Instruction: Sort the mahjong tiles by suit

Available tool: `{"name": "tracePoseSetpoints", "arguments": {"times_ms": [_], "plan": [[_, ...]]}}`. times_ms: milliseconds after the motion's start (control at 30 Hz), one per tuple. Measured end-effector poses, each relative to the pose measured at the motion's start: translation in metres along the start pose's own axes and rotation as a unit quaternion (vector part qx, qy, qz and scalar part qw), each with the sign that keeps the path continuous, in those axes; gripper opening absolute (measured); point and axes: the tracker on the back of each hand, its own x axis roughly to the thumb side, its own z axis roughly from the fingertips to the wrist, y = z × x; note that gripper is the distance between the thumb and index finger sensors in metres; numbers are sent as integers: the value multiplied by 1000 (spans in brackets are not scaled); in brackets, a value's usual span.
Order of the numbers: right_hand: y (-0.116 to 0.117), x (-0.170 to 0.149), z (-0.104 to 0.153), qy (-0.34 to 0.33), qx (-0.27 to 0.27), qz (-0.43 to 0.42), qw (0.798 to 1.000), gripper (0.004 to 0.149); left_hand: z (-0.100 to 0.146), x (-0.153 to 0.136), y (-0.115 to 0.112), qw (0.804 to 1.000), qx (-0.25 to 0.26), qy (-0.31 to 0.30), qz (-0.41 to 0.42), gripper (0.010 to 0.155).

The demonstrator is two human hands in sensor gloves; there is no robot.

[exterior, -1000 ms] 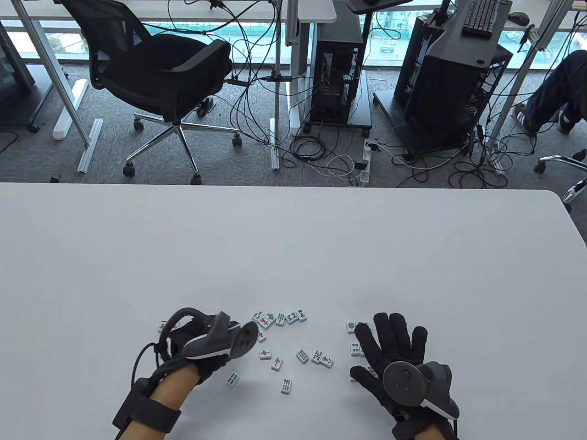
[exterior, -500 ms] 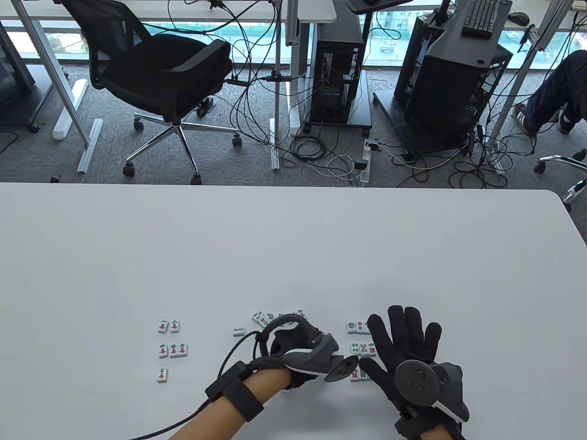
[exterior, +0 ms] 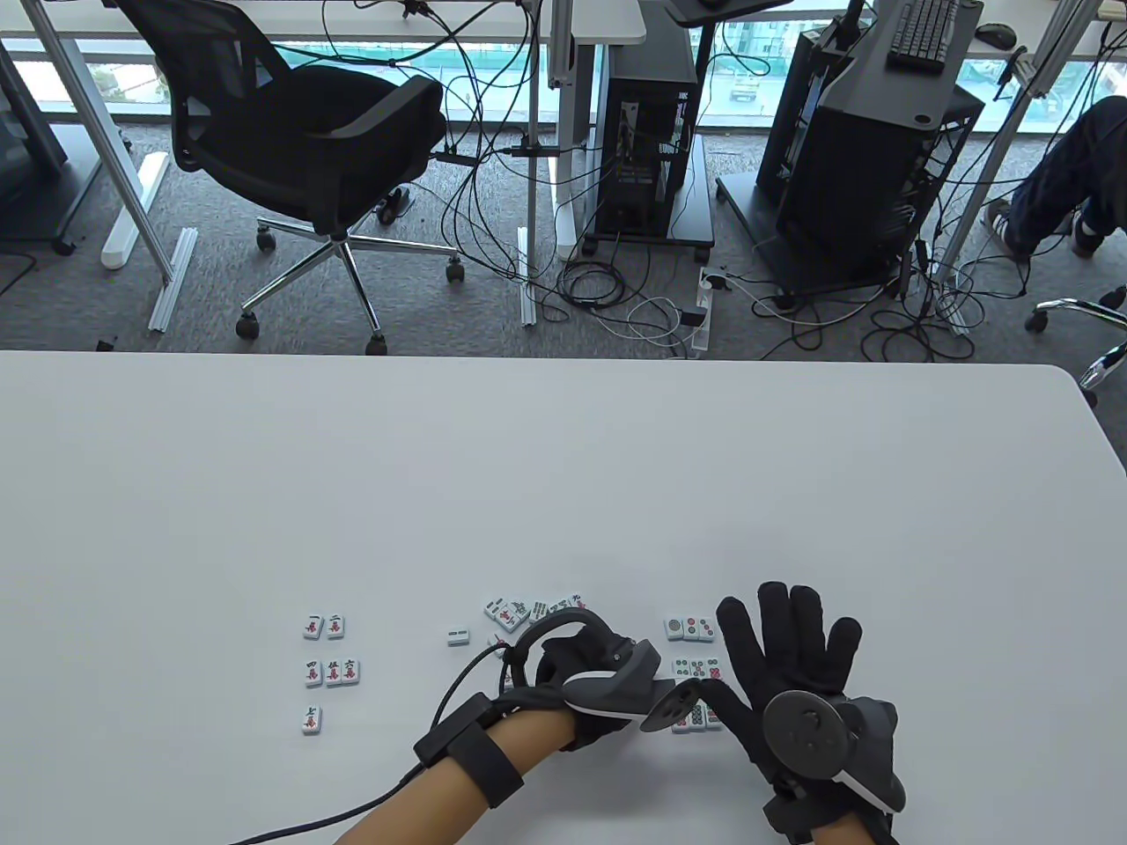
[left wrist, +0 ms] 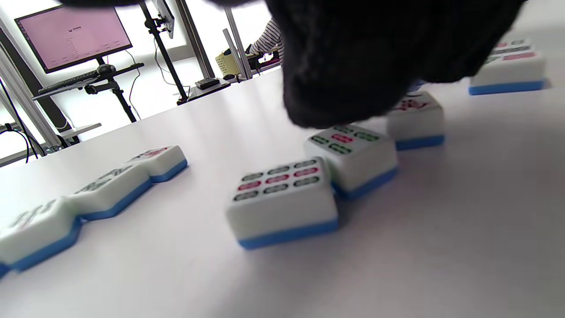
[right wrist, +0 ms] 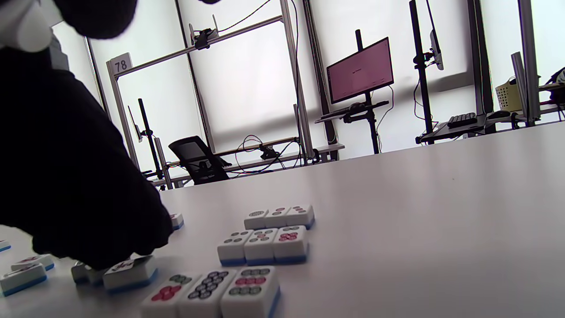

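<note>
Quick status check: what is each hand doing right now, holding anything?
Left hand: fingers down on the loose tiles mid-table; whether it grips one cannot be told.
Right hand: open, fingers spread, holding nothing.

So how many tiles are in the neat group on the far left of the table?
6: two tiles in the top row, three in the middle row, and a single tile nearest the person. None look hidden there.

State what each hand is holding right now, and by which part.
Right hand holds nothing; its fingers are spread open above the table. Left hand reaches down onto the loose tiles, fingertips touching one; whether it grips any cannot be told.
</note>
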Motion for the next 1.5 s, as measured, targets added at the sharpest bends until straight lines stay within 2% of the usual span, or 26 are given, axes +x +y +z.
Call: {"name": "tracePoseSetpoints", "arguments": {"times_ms": [200, 533, 667, 800, 900, 1000, 1233, 1333, 1500], "plan": [[0, 1, 0, 1, 5, 0, 1000, 76, 1, 8, 1, 998, -31, -34, -44, 63], [0, 2, 0, 2, 12, 3, 1000, 76, -8, 15, -9, 995, -63, -50, -62, 61], [0, 2, 0, 2, 13, 1, 1000, 76, -7, 15, -7, 995, -58, -49, -61, 60], [0, 3, 0, -2, 13, 1, 1000, 76, 6, 8, 4, 998, -26, -52, -40, 60], [0, 4, 0, -5, 12, -4, 1000, 76, 26, -10, 16, 999, -7, -33, -33, 60], [0, 4, 0, -7, 13, -3, 1000, 76, 54, -43, 22, 1000, -6, 10, -28, 60], [4, 6, -1, -10, 22, 5, 1000, 76, 126, -111, 22, 993, -26, 109, 20, 60], [5, 6, 0, -7, 26, 6, 1000, 76, 156, -129, 17, 988, -35, 149, 25, 60], [7, 9, 0, -9, 32, 10, 999, 76, 198, -142, -13, 979, -67, 190, 38, 60]]}}
